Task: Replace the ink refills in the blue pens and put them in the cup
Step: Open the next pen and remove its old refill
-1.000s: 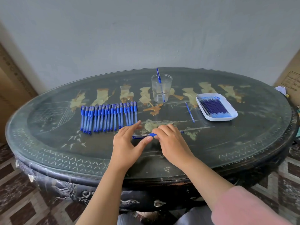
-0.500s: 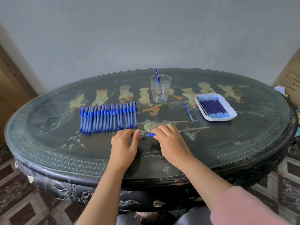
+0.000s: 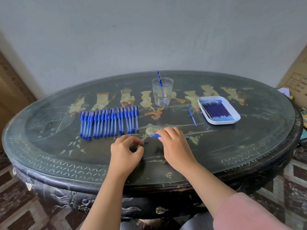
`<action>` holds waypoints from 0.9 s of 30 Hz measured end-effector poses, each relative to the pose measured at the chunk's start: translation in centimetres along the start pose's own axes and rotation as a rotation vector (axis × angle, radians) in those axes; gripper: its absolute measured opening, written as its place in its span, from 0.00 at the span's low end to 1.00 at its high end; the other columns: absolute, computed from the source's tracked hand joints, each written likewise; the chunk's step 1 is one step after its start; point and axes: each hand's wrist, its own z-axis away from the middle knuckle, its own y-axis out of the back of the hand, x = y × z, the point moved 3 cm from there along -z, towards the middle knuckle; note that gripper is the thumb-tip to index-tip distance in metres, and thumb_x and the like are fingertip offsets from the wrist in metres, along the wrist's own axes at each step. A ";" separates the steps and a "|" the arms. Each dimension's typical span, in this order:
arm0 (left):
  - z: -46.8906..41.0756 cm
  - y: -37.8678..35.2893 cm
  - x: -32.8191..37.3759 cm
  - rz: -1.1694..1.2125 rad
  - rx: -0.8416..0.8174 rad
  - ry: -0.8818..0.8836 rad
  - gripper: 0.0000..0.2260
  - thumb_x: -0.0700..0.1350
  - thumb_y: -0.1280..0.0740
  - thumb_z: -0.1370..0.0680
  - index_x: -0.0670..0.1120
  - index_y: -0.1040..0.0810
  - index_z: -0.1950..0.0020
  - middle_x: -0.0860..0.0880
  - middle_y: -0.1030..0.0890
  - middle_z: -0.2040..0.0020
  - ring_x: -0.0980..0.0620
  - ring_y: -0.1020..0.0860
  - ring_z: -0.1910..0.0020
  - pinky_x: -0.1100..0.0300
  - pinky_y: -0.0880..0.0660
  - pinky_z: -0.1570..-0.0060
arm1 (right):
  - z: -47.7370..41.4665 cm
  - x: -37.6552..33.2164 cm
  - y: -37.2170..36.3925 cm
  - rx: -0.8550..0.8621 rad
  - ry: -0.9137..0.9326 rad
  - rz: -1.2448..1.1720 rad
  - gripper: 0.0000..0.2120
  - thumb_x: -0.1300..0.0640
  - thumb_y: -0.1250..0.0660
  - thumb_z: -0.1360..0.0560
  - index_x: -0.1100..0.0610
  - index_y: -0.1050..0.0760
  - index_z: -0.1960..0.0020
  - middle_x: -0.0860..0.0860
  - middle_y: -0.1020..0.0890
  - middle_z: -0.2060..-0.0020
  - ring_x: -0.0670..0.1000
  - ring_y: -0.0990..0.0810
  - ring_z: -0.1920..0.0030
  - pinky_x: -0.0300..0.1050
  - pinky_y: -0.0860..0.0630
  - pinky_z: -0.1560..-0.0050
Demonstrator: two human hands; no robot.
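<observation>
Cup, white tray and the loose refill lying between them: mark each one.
Cup (image 3: 168,90), head view, clear side wall.
White tray (image 3: 224,122), head view, near rim.
Loose refill (image 3: 191,115), head view, middle of its length.

One oval table (image 3: 49,156) bears roughly seventeen capped pens (image 3: 108,122) in one row at 10 o'clock; overlaps make the tally approximate. One cup (image 3: 162,95) at 12 o'clock holds one standing pen (image 3: 159,80). One tray (image 3: 235,117) at 2 o'clock holds refills (image 3: 216,108) packed too tightly to count; one loose refill (image 3: 191,116) lies at 1 o'clock. At 6 o'clock, one left hand (image 3: 124,151) pinches one blue piece (image 3: 146,142), and one right hand (image 3: 174,146) grips one lying pen (image 3: 155,135).
</observation>
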 end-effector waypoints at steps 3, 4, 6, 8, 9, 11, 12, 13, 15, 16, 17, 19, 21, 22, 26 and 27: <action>0.0 -0.1 -0.1 -0.053 0.011 -0.026 0.08 0.40 0.28 0.29 0.53 0.15 0.57 0.60 0.19 0.56 0.58 0.25 0.51 0.52 0.27 0.43 | 0.0 0.0 0.1 0.002 -0.007 -0.001 0.08 0.68 0.32 0.26 0.58 0.23 0.49 0.50 0.23 0.57 0.54 0.26 0.57 0.46 0.28 0.56; -0.1 -0.1 -0.1 -0.067 0.005 -0.031 0.08 0.40 0.27 0.29 0.53 0.16 0.55 0.60 0.19 0.57 0.57 0.25 0.51 0.51 0.26 0.43 | 0.0 0.0 0.1 0.003 -0.007 0.001 0.08 0.68 0.32 0.26 0.58 0.23 0.49 0.50 0.23 0.57 0.54 0.27 0.58 0.45 0.28 0.56; -0.1 -0.1 -0.1 -0.084 -0.018 -0.016 0.08 0.42 0.26 0.29 0.55 0.18 0.54 0.61 0.19 0.59 0.57 0.25 0.51 0.50 0.27 0.43 | 0.0 0.0 0.0 0.005 -0.009 0.007 0.08 0.67 0.32 0.26 0.58 0.24 0.50 0.50 0.23 0.57 0.53 0.27 0.58 0.45 0.30 0.56; -0.2 -0.2 -0.2 -0.093 -0.023 0.004 0.07 0.44 0.25 0.29 0.56 0.19 0.57 0.62 0.19 0.61 0.57 0.25 0.52 0.49 0.28 0.43 | 0.0 0.1 0.0 0.008 -0.013 0.012 0.08 0.67 0.32 0.26 0.58 0.24 0.50 0.50 0.24 0.58 0.53 0.28 0.59 0.43 0.32 0.56; -0.2 -0.2 -0.1 -0.098 -0.018 0.003 0.07 0.44 0.24 0.29 0.56 0.20 0.58 0.62 0.20 0.61 0.57 0.25 0.52 0.49 0.27 0.43 | 0.0 0.1 0.0 0.011 -0.013 0.013 0.07 0.67 0.32 0.26 0.58 0.24 0.50 0.50 0.24 0.58 0.53 0.28 0.59 0.43 0.32 0.57; -0.2 -0.2 -0.1 -0.101 -0.004 -0.006 0.08 0.44 0.24 0.30 0.56 0.20 0.59 0.63 0.20 0.61 0.56 0.26 0.53 0.49 0.27 0.45 | 0.0 0.1 0.0 0.008 -0.010 0.014 0.07 0.67 0.32 0.26 0.58 0.24 0.50 0.50 0.24 0.58 0.53 0.28 0.59 0.44 0.31 0.57; -0.2 -0.2 -0.2 -0.100 0.000 -0.011 0.08 0.44 0.23 0.30 0.56 0.20 0.59 0.62 0.20 0.61 0.55 0.26 0.53 0.49 0.26 0.46 | 0.0 0.1 0.0 0.004 -0.009 0.014 0.07 0.67 0.33 0.25 0.58 0.24 0.50 0.50 0.24 0.58 0.53 0.27 0.59 0.44 0.31 0.57; -0.2 -0.2 -0.2 -0.098 0.002 -0.013 0.09 0.45 0.23 0.31 0.57 0.20 0.59 0.62 0.20 0.61 0.55 0.26 0.53 0.49 0.26 0.46 | 0.0 0.0 0.0 0.001 -0.008 0.014 0.07 0.67 0.33 0.25 0.58 0.24 0.50 0.50 0.24 0.58 0.53 0.27 0.59 0.45 0.30 0.57; -0.3 -0.2 -0.3 -0.098 -0.001 -0.007 0.08 0.45 0.23 0.30 0.57 0.20 0.58 0.62 0.19 0.61 0.55 0.26 0.53 0.49 0.26 0.46 | 0.0 0.0 0.1 -0.005 -0.009 0.015 0.07 0.67 0.33 0.25 0.57 0.24 0.50 0.50 0.24 0.58 0.53 0.27 0.59 0.45 0.30 0.57; -0.3 -0.2 -0.4 -0.097 -0.006 0.003 0.08 0.46 0.24 0.30 0.57 0.20 0.58 0.62 0.19 0.61 0.55 0.26 0.52 0.49 0.26 0.46 | 0.0 0.0 0.1 -0.006 -0.010 0.014 0.07 0.67 0.33 0.25 0.57 0.24 0.50 0.50 0.24 0.58 0.53 0.27 0.59 0.45 0.29 0.58; -0.3 -0.2 -0.4 -0.095 -0.012 0.016 0.08 0.46 0.24 0.30 0.58 0.20 0.57 0.63 0.19 0.61 0.55 0.26 0.52 0.48 0.27 0.45 | 0.0 0.0 0.1 -0.004 -0.009 0.014 0.07 0.66 0.33 0.25 0.57 0.24 0.50 0.50 0.24 0.58 0.53 0.27 0.59 0.46 0.29 0.58; -0.4 -0.3 -0.5 -0.091 -0.025 0.030 0.07 0.47 0.24 0.30 0.58 0.20 0.57 0.63 0.19 0.61 0.55 0.26 0.51 0.47 0.27 0.44 | 0.0 0.0 0.2 -0.003 -0.008 0.015 0.07 0.66 0.33 0.25 0.57 0.24 0.50 0.50 0.23 0.58 0.53 0.27 0.59 0.46 0.29 0.58; -0.4 -0.2 -0.5 -0.084 -0.031 0.031 0.08 0.48 0.25 0.30 0.58 0.20 0.56 0.62 0.19 0.61 0.56 0.26 0.51 0.48 0.27 0.43 | 0.0 -0.1 0.1 0.000 -0.004 0.021 0.06 0.65 0.34 0.24 0.57 0.23 0.50 0.50 0.23 0.58 0.53 0.26 0.59 0.47 0.28 0.58; -0.4 -0.2 -0.5 -0.074 -0.030 0.029 0.08 0.48 0.25 0.30 0.58 0.21 0.56 0.62 0.19 0.61 0.57 0.26 0.51 0.48 0.27 0.43 | 0.0 -0.1 0.0 0.003 -0.006 0.025 0.06 0.64 0.36 0.23 0.57 0.23 0.49 0.49 0.23 0.57 0.53 0.25 0.58 0.47 0.27 0.57; -0.1 0.3 0.0 0.031 0.047 -0.013 0.10 0.47 0.23 0.30 0.57 0.21 0.55 0.60 0.20 0.59 0.61 0.26 0.51 0.57 0.28 0.47 | -0.4 0.0 0.9 0.074 -0.082 -0.013 0.13 0.55 0.44 0.21 0.56 0.21 0.48 0.48 0.20 0.56 0.54 0.23 0.55 0.47 0.29 0.51; 0.0 0.5 0.2 0.057 0.061 -0.026 0.10 0.47 0.22 0.31 0.56 0.21 0.54 0.60 0.20 0.58 0.61 0.25 0.51 0.61 0.30 0.49 | -0.7 -0.1 1.3 0.096 -0.098 -0.021 0.12 0.54 0.43 0.21 0.55 0.21 0.48 0.48 0.19 0.56 0.53 0.24 0.55 0.46 0.30 0.51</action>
